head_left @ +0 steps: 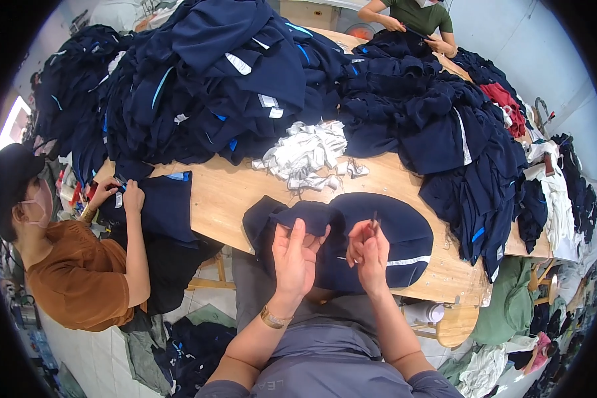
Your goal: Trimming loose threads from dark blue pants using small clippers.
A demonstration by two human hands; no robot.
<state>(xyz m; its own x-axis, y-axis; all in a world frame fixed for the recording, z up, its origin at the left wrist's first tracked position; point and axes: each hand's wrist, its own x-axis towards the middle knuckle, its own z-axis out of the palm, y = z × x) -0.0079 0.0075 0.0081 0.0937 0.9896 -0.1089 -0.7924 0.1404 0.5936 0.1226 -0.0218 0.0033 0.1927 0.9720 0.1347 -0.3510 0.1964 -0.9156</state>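
Observation:
A navy cloth garment (395, 229) with a white stripe (411, 261) lies across the near edge of the table in front of me. My left hand (296, 257) is closed on a raised fold of it, thumb on the near side. Beside it, slightly above the cloth, my right hand (369, 255) is curled round a small, dark, pointed tool (376, 221), which looks like thread snips. Most of that tool is hidden by my fingers. The garment's lower left part hangs behind my left wrist.
Big heaps of navy garments (205, 86) cover the table's far side, with a pile of white cloth scraps (305, 152) before them. A co-worker (79, 265) at left and another (421, 20) at the back handle navy cloth. A wooden stool (454, 325) stands right.

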